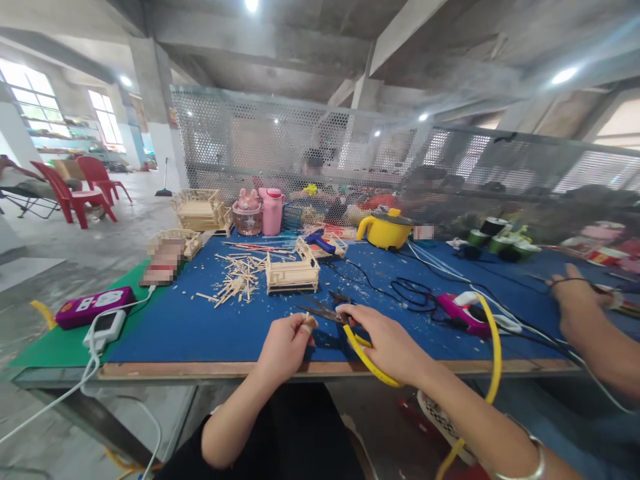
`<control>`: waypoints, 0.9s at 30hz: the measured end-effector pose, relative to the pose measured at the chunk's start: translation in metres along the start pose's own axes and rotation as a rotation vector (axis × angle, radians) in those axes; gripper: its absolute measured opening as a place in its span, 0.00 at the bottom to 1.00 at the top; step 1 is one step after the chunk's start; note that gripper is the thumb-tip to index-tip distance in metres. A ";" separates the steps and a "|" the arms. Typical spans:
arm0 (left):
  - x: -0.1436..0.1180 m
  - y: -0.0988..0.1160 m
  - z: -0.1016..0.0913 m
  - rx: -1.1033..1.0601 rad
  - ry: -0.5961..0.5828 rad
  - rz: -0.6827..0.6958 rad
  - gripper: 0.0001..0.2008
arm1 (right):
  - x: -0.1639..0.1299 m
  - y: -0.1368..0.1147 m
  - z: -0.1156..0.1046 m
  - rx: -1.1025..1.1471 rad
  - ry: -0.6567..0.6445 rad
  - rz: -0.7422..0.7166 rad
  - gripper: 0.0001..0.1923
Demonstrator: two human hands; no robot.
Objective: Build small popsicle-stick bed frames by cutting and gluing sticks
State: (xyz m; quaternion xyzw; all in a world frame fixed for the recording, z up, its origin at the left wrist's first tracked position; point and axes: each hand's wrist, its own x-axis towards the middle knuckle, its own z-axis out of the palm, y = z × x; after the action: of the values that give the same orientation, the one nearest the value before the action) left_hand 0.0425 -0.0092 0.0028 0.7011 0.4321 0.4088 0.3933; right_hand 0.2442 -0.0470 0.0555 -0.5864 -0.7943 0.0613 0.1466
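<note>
We hold a small stick [306,316] pinched in the closed fingers of our left hand [286,347], just above the near edge of the blue mat [200,327]. Our right hand [387,343] is closed around the yellow handles of scissors [330,311], whose dark blades point left and reach the stick. A yellow cord [495,347] arcs beside our right wrist.

Just beyond the hands stands a small stick frame [293,272], and left of it lies a loose pile of sticks [237,280]. A pink device [463,312] lies to the right among black cables [410,293]. Farther back stand a yellow pot [386,230] and a pink bottle [273,211]. At the left table edge lie a purple power strip [95,307] and a white charger [105,327]. Another person's hand [575,300] rests on the mat at far right.
</note>
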 end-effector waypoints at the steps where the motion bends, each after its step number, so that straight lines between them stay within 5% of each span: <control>1: 0.000 0.001 0.000 0.013 -0.006 -0.002 0.18 | 0.002 -0.004 0.003 0.005 0.000 0.003 0.26; 15: 0.000 0.000 -0.001 0.064 0.004 -0.004 0.17 | 0.008 -0.017 0.009 0.061 -0.010 -0.003 0.23; 27: -0.003 0.001 -0.002 0.045 -0.019 0.065 0.16 | 0.007 -0.012 0.012 0.168 -0.074 0.013 0.34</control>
State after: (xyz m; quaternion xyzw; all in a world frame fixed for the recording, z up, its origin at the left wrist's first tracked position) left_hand 0.0404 -0.0117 0.0038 0.7275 0.4144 0.4046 0.3679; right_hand 0.2273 -0.0436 0.0482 -0.5745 -0.7874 0.1504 0.1655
